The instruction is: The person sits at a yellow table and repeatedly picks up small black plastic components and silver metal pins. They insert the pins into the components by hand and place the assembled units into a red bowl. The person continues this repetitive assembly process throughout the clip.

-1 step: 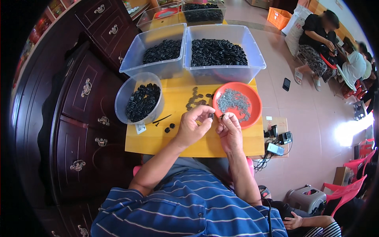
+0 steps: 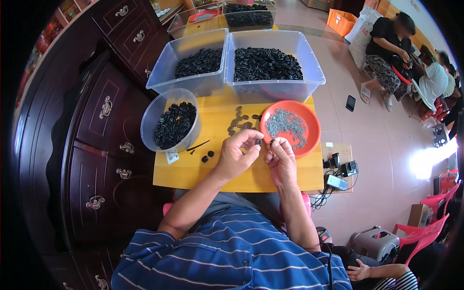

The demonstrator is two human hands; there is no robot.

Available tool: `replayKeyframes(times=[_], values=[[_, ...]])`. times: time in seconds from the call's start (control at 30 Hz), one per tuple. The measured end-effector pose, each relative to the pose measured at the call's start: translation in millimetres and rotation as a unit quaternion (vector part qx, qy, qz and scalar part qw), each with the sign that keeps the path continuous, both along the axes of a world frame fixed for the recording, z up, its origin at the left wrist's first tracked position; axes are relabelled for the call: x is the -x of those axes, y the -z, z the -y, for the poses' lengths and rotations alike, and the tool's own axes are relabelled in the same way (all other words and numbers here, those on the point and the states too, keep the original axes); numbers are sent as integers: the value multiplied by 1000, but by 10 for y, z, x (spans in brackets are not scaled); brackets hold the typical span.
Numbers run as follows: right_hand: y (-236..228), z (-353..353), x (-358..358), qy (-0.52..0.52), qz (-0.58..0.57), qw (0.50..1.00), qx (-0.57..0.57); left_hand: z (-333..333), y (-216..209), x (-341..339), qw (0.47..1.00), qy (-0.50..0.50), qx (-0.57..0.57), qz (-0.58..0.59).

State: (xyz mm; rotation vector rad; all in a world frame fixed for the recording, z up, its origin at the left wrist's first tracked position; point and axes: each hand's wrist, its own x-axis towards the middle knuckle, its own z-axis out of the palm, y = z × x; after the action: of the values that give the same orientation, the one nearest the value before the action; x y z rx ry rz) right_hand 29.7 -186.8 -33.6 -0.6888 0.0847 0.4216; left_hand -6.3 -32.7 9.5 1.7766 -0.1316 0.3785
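Note:
My left hand (image 2: 237,153) pinches a small black round part (image 2: 258,142) between thumb and fingers, over the yellow tabletop (image 2: 212,181). Close beside it, my right hand (image 2: 281,162) is closed in a pinch at the near-left rim of a red plastic bowl (image 2: 315,140). A tiny dark piece shows at its fingertips, too small to name. Small grey metal pieces (image 2: 286,124) lie heaped in the bowl. Several flat dark round parts (image 2: 239,118) are scattered beyond my hands. Two black parts (image 2: 208,156) and a thin black strip (image 2: 198,145) lie left of my left hand.
A round clear tub (image 2: 176,124) of black parts stands at the left. Two clear bins (image 2: 162,82) (image 2: 314,79) of similar parts stand behind. Dark drawers (image 2: 92,125) flank the left. Cabled devices (image 2: 337,182) sit on a box at right; a person (image 2: 391,48) sits farther off.

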Motion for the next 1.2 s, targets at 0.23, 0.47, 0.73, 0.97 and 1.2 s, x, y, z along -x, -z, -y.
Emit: replayKeyframes(times=[0.23,0.47,0.73,0.97,1.2], values=[[46,-18,2,-2,30,999,24,27,23,28,999,6,-32,-4],[43,-50,25,17,66,996,54,-14,26,-16,1000,9,-26,-12],[71,-31,30,14,79,991,111,-26,125,-56,999,10,-14,-35],[94,-23,18,12,123,981,150,-24,102,-83,998,21,-26,-44],[108,-10,9,9,111,981,157,-52,-6,-114,995,53,-80,-37]])
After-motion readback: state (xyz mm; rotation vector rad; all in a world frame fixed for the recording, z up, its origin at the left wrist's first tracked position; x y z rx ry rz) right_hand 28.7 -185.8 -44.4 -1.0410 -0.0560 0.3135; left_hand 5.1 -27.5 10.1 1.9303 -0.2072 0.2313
